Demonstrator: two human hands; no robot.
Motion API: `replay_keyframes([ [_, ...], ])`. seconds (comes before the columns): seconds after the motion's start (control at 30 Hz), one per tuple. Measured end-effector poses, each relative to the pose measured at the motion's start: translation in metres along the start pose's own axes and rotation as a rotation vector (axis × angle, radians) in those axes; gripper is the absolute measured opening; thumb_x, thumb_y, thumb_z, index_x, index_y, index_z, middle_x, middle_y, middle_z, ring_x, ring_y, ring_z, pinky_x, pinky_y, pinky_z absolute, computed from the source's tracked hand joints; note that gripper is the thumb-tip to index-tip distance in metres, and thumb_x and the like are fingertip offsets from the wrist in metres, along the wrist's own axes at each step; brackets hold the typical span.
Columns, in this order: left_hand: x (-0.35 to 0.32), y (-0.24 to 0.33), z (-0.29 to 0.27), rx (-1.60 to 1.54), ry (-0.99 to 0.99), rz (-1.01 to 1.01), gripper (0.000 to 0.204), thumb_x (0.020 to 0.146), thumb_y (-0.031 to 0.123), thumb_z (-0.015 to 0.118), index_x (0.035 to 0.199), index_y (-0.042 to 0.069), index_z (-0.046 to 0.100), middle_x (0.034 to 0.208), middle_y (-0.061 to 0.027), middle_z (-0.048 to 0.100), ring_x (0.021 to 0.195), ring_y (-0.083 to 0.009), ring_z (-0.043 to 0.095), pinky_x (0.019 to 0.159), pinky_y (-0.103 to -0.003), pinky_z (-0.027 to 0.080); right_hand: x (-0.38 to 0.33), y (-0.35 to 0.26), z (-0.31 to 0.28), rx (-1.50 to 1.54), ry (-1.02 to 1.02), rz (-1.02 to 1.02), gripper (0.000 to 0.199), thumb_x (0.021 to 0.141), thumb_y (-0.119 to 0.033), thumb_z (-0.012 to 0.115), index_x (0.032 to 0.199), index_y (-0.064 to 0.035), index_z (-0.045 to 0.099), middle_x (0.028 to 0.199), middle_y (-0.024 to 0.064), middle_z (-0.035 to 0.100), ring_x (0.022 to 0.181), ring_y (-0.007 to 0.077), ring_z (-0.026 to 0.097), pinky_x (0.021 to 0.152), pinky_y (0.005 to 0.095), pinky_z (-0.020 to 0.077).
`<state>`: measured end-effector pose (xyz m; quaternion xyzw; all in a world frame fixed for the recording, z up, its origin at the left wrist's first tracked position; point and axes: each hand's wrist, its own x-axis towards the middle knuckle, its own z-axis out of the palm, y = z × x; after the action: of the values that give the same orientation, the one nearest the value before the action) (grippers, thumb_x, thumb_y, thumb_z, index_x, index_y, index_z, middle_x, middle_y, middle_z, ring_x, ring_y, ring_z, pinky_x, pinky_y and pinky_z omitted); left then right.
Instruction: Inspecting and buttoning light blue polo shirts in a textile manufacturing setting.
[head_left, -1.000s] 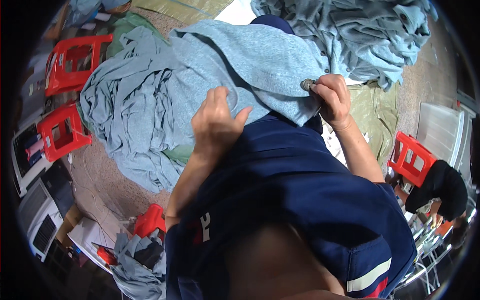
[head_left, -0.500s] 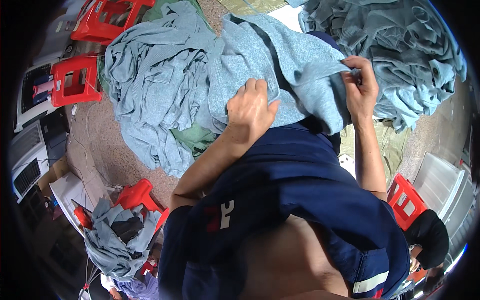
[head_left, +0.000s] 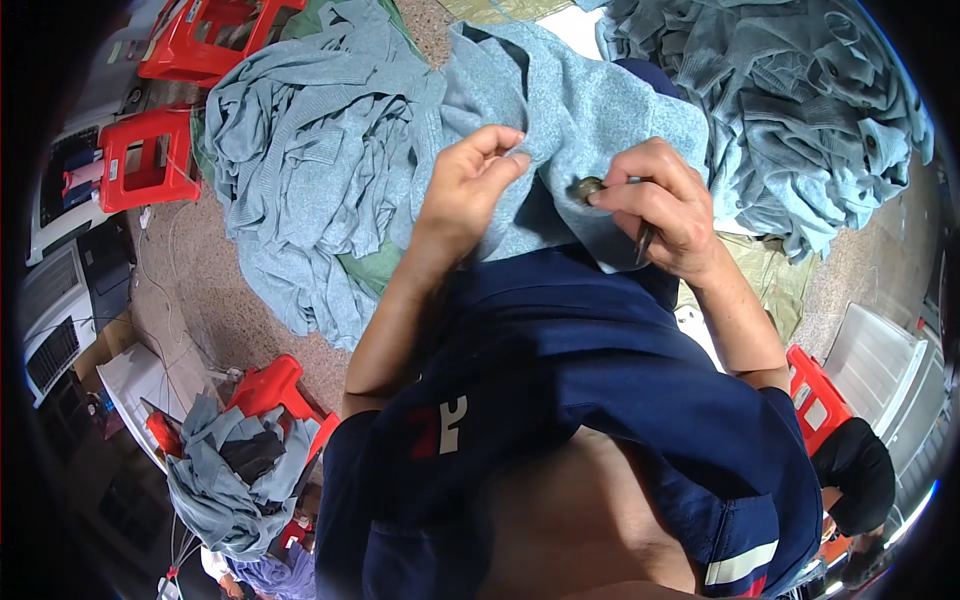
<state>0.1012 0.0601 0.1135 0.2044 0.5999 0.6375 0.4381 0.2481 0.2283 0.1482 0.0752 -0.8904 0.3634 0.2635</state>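
Observation:
A light blue-grey knit garment (head_left: 580, 110) lies across my lap. Above it, my left hand (head_left: 470, 185) is closed, thumb and index finger pinched beside a folded edge of the knit; what they hold, if anything, is too small to make out. Between the thumb and fingers of my right hand (head_left: 665, 205) is a round, brownish button (head_left: 588, 188); whether it is attached to the knit cannot be seen. A thin dark metal tool (head_left: 645, 243) sticks out below the same hand's palm, its kind hidden by the fingers.
Heaps of blue-grey knitwear lie on the left (head_left: 310, 150) and the far right (head_left: 790, 110), the latter with buttons showing. Red plastic stools (head_left: 150, 160) stand at the left. More knitwear (head_left: 235, 480) rests on a stool at lower left. Another person's dark clothing (head_left: 860, 470) shows at lower right.
My right hand has let go of the raised cloth flap and moved left, now showing the button and the tool. My left hand has lifted off the knit and pinched its fingers.

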Motion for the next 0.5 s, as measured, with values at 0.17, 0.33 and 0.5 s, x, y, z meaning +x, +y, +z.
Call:
replay_keyframes([
  [0.17, -0.008, 0.008, -0.010, -0.102, -0.002, -0.024, 0.019, 0.087, 0.005, 0.058, 0.105, -0.003, 0.059, 0.094, 0.0016, 0.058, 0.087, -0.0041, 0.051, 0.079, -0.020, 0.041, 0.018, 0.004, 0.028, 0.094, 0.022, -0.050, 0.025, 0.059, 0.005, 0.066, 0.081, -0.0060, 0.062, 0.086, 0.0032, 0.059, 0.075, 0.0206, 0.059, 0.057, 0.0307, 0.0478],
  [0.33, -0.014, 0.018, -0.023, -0.103, -0.021, -0.069, 0.021, 0.086, 0.006, 0.061, 0.105, -0.003, 0.059, 0.097, 0.0005, 0.058, 0.090, -0.0046, 0.052, 0.081, -0.020, 0.041, 0.024, 0.016, 0.051, 0.195, 0.017, 0.001, 0.020, 0.063, 0.007, 0.066, 0.079, -0.0042, 0.061, 0.088, 0.0047, 0.058, 0.079, 0.0222, 0.061, 0.059, 0.0321, 0.0495],
  [0.5, -0.018, 0.014, -0.030, 0.161, -0.022, 0.033, 0.035, 0.074, 0.008, 0.079, 0.102, -0.003, 0.059, 0.097, -0.0021, 0.060, 0.095, -0.0088, 0.055, 0.087, -0.023, 0.044, 0.020, 0.020, 0.073, 0.264, -0.004, 0.047, 0.023, 0.064, 0.007, 0.067, 0.083, -0.0041, 0.060, 0.090, 0.0055, 0.057, 0.078, 0.0241, 0.060, 0.059, 0.0328, 0.0493],
])
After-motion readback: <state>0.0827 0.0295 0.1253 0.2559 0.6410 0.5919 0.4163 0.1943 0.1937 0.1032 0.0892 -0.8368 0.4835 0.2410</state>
